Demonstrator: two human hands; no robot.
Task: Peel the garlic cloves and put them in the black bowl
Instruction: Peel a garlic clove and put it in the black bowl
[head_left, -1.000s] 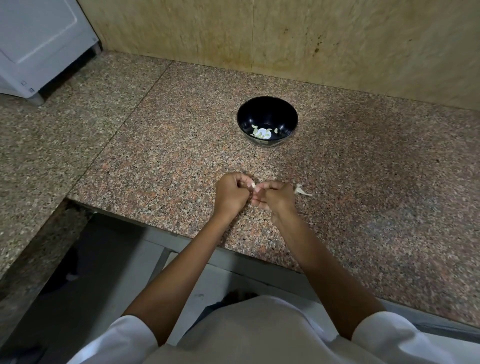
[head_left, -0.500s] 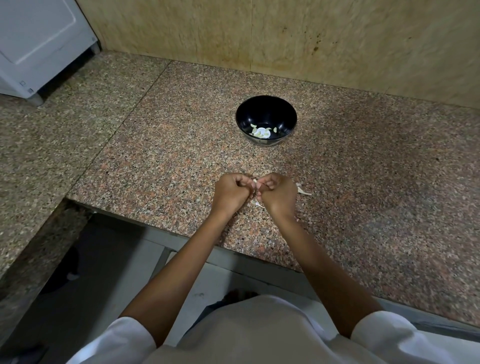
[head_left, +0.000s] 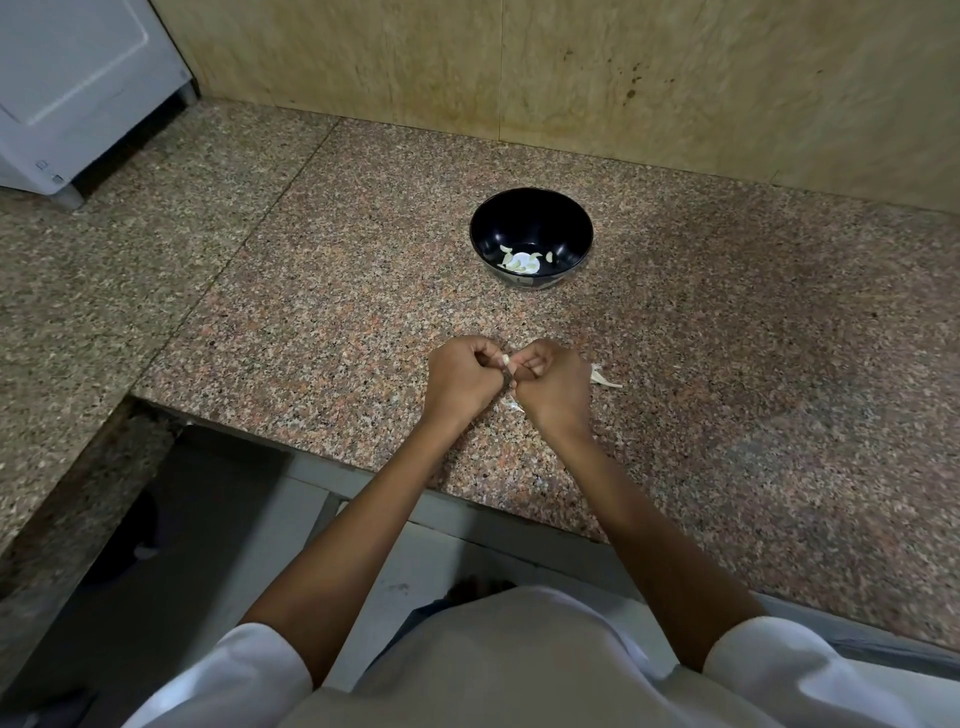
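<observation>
Head view: garlic peeling partway done.
Curled left hand (head_left: 460, 376) and right hand (head_left: 550, 384) pinch one small pale garlic clove (head_left: 505, 359); peeled cloves (head_left: 522, 261) lie in the round black bowl (head_left: 530, 196) beyond.

Speckled granite counter (head_left: 291, 291) meets beige stone wall (head_left: 675, 78), white appliance (head_left: 67, 88) far left

We hold both hands in front of us, backs facing up, fingertips meeting at the centre. Our left hand (head_left: 460, 382) is curled into a loose fist, thumb and forefinger pinching a garlic clove (head_left: 505, 359). Our right hand (head_left: 553, 387) is curled likewise, its fingertips closed on the same clove from the opposite side. The two hands touch. Our left forearm (head_left: 358, 530) and right forearm (head_left: 660, 540) are bare, extended forward and converging; the wrists are straight.
</observation>
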